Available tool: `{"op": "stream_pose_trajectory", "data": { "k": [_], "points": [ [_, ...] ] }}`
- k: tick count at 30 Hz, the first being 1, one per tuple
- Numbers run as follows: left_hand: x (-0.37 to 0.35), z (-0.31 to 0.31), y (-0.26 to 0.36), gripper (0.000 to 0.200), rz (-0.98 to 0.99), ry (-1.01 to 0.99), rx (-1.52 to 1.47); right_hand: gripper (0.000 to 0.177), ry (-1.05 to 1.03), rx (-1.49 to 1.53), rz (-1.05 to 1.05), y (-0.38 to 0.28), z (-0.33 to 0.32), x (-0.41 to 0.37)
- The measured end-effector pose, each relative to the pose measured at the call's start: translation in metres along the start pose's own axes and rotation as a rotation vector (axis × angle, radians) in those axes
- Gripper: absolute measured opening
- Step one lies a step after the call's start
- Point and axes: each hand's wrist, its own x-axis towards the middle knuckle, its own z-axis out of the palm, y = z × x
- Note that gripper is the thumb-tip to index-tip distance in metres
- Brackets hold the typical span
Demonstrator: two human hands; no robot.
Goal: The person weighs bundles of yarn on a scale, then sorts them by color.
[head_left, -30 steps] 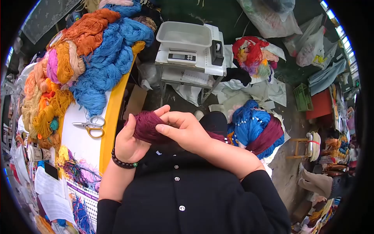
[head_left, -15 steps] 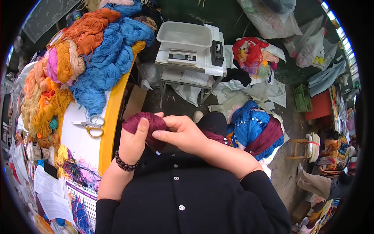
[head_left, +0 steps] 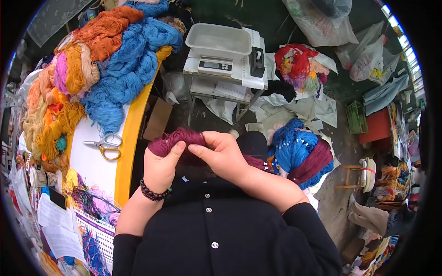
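Observation:
Both of my hands grip a bundle of maroon yarn (head_left: 180,138) in front of my chest. My left hand (head_left: 162,163), with a dark bead bracelet on its wrist, is wrapped round the left part, its thumb on the near side. My right hand (head_left: 222,155) pinches the right part, its thumb near the left one; its other fingers are mostly hidden behind the yarn. To the right, a maroon hank (head_left: 313,163) lies over a heap of blue yarn (head_left: 294,140), and a maroon strand runs from there toward my right forearm.
Scissors (head_left: 107,146) lie on the yellow-edged table (head_left: 85,168) at left, below piled blue yarn (head_left: 131,69) and orange yarn (head_left: 106,34). A scale with a clear tray (head_left: 218,41) stands ahead on a metal stand. A wooden stool (head_left: 354,177) is at right.
The maroon bundle has spread out wider between my hands. My right hand has shifted slightly right and up, and my left hand has turned a little, its thumb tilting right.

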Motion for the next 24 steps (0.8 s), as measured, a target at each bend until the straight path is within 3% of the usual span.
{"op": "stream_pose_trajectory", "data": {
  "k": [3, 5, 9, 11, 15, 16, 18, 19, 21, 23, 24],
  "points": [
    [-0.001, -0.002, -0.002, 0.019, -0.019, 0.082, -0.029, 0.018, 0.007, 0.024, -0.011, -0.001, 0.0, 0.001],
    [-0.001, -0.002, -0.002, 0.019, -0.051, 0.11, -0.075, 0.017, 0.036, 0.301, 0.064, -0.008, 0.003, 0.001],
    [0.001, 0.0, -0.001, 0.019, -0.056, 0.076, -0.082, 0.016, 0.031, 0.243, 0.053, 0.004, -0.002, 0.002],
    [0.001, -0.002, -0.001, 0.017, 0.017, 0.008, 0.085, 0.015, 0.03, 0.035, 0.044, 0.006, -0.005, 0.001],
    [0.0, -0.004, -0.005, 0.018, 0.049, 0.026, 0.149, 0.017, 0.004, 0.105, 0.069, 0.002, -0.001, 0.0],
    [0.0, -0.003, -0.005, 0.018, 0.051, 0.025, 0.148, 0.017, 0.004, 0.279, 0.088, 0.001, 0.001, 0.001],
    [0.001, 0.0, -0.005, 0.023, -0.002, 0.069, -0.168, 0.016, -0.06, 0.475, 0.059, 0.006, -0.005, 0.007],
    [0.0, -0.003, -0.004, 0.025, -0.141, 0.107, -0.374, 0.014, -0.108, 0.63, 0.117, 0.002, -0.009, 0.011],
    [0.004, -0.015, 0.009, 0.026, -0.304, -0.001, -0.786, 0.01, -0.204, 0.867, 0.228, -0.014, -0.022, 0.017],
    [0.008, -0.041, 0.017, 0.028, -0.259, -0.355, -1.001, 0.017, -0.43, 0.757, 0.216, -0.045, -0.033, 0.015],
    [0.009, -0.046, 0.032, 0.028, -0.2, -0.45, -0.977, 0.027, -0.381, 0.374, 0.295, -0.071, -0.035, 0.005]
  ]
}}
